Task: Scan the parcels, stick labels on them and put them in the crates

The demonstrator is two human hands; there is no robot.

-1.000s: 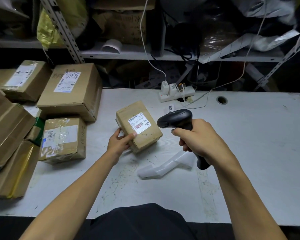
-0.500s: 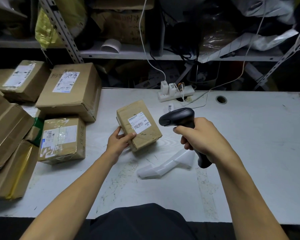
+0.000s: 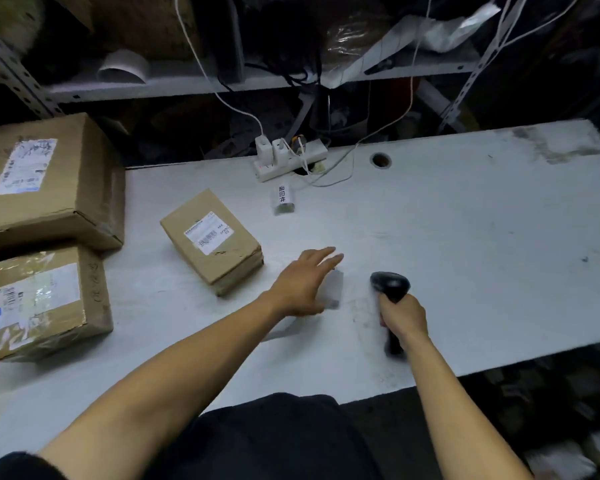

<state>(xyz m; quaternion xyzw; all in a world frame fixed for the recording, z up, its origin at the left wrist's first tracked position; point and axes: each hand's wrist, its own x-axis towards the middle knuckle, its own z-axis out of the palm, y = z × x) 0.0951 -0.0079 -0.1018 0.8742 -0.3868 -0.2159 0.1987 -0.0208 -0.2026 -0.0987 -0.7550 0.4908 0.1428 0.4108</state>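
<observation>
A white table point(image 3: 465, 237) is seen from above, and every place below is given from the small parcel point(image 3: 211, 242) lying near its middle; shelving point(image 3: 201, 83) crowded with bags and cables is set behind the table's far edge. A large cardboard box point(image 3: 45, 181) with a white label is stood to the left of the parcel, and a taped box point(image 3: 47, 301) is placed nearer the person, left of the parcel and just in front of the large box. The parcel itself is laid flat on the table, turned at an angle, with its barcode label point(image 3: 211, 236) facing up; it is touched by neither hand. A power strip point(image 3: 291, 160) with plugged chargers is found behind and to the right of the parcel, at the table's far edge; a small white tag point(image 3: 283, 199) with printed characters is stood between that strip and the parcel. The left hand point(image 3: 305, 284) is stretched out just right of the parcel, fingers straight and spread, over a blurred pale strip of label backing point(image 3: 334, 289); whether that strip is touched cannot be told. Further right, a black scanner point(image 3: 390, 285) is gripped by its handle in the right hand point(image 3: 404, 315), its head pointed away from the person.
</observation>
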